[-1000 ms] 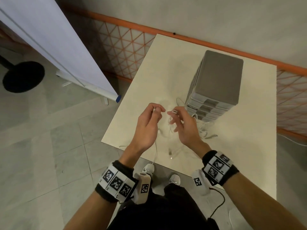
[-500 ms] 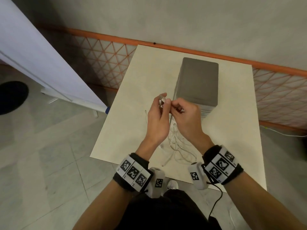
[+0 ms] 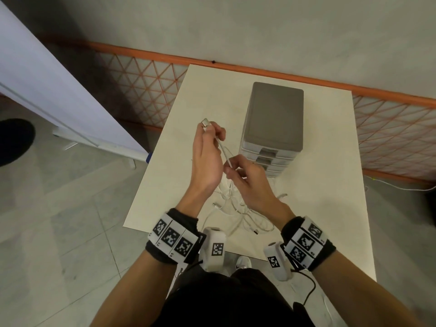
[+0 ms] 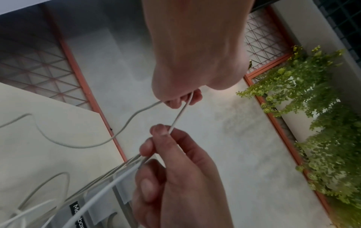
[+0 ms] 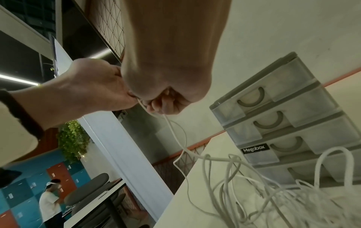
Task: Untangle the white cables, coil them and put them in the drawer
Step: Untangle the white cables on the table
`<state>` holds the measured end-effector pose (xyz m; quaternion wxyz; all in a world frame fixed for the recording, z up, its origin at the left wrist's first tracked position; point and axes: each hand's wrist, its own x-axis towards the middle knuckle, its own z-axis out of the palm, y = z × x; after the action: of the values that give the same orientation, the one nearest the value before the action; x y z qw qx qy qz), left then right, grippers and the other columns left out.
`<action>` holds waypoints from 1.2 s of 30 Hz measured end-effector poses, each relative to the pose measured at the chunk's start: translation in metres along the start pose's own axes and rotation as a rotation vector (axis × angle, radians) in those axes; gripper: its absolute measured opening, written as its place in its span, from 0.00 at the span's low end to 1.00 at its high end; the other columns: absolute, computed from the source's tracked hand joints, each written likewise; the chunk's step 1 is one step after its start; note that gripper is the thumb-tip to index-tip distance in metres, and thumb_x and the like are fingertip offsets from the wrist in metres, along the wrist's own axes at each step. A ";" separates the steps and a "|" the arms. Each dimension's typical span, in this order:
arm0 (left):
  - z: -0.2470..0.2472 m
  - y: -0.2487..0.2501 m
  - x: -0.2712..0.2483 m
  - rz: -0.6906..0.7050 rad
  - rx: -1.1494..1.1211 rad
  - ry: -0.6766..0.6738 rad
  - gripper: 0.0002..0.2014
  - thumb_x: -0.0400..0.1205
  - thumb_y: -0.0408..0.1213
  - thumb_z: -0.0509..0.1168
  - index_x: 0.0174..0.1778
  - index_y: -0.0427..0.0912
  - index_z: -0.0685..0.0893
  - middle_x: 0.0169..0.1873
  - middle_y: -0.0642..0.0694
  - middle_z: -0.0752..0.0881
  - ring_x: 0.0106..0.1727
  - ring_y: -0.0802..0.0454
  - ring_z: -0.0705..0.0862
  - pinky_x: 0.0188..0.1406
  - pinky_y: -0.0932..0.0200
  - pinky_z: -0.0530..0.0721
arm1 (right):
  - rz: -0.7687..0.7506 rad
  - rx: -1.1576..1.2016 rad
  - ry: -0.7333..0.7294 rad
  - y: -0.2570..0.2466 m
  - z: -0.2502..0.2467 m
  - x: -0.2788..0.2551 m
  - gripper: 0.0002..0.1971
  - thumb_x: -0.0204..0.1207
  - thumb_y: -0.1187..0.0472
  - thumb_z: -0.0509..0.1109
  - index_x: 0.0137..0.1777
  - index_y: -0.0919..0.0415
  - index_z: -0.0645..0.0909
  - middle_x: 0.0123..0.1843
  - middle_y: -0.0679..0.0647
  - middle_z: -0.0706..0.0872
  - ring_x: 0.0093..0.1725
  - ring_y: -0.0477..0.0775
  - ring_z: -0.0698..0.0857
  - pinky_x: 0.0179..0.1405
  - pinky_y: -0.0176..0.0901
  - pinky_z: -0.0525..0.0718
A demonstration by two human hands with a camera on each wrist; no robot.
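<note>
A tangle of white cables (image 3: 238, 208) lies on the cream table (image 3: 318, 208) near its front edge, in front of a grey drawer unit (image 3: 274, 119) whose drawers are all closed. My left hand (image 3: 207, 147) is raised above the table and pinches one cable just below its metal plug (image 3: 205, 122). My right hand (image 3: 245, 178) sits lower and to the right, pinching the same white cable (image 4: 180, 115) between thumb and forefinger. Further strands run under its fingers to the pile (image 5: 273, 192).
The drawer unit (image 5: 273, 123) carries a black Megabox label (image 5: 255, 148). A white board (image 3: 47, 86) on a stand leans left of the table, and an orange mesh fence (image 3: 389, 128) runs behind it. Another person (image 5: 48, 202) stands far off.
My hands have drawn apart: the left rose with the plug end, the right slid down the cable toward the pile. The head view has swung to face the table squarely.
</note>
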<state>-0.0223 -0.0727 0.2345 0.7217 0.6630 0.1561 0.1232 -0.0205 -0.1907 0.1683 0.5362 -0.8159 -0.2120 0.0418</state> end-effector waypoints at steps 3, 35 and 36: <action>-0.001 0.001 -0.002 -0.005 -0.029 0.000 0.12 0.90 0.33 0.48 0.41 0.46 0.69 0.35 0.50 0.71 0.34 0.62 0.69 0.45 0.58 0.69 | -0.007 -0.041 -0.010 0.001 0.004 -0.004 0.08 0.83 0.64 0.67 0.45 0.50 0.78 0.33 0.37 0.82 0.31 0.43 0.81 0.33 0.31 0.75; -0.061 -0.004 -0.014 0.294 0.622 -0.551 0.09 0.87 0.37 0.65 0.41 0.49 0.83 0.23 0.60 0.82 0.23 0.60 0.76 0.26 0.71 0.67 | 0.049 -0.146 -0.121 -0.023 -0.042 -0.007 0.08 0.82 0.60 0.70 0.41 0.56 0.85 0.31 0.43 0.83 0.29 0.41 0.78 0.31 0.27 0.71; -0.065 0.001 -0.015 0.280 0.569 -0.506 0.11 0.87 0.34 0.64 0.39 0.49 0.81 0.20 0.61 0.79 0.20 0.60 0.72 0.24 0.71 0.65 | 0.043 -0.150 -0.130 -0.017 -0.038 -0.007 0.10 0.83 0.60 0.70 0.39 0.52 0.83 0.30 0.41 0.83 0.30 0.40 0.79 0.32 0.26 0.71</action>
<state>-0.0618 -0.0188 0.2315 0.5014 0.8605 -0.0902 0.0052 -0.0210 -0.2206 0.1984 0.4579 -0.8537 -0.2311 0.0904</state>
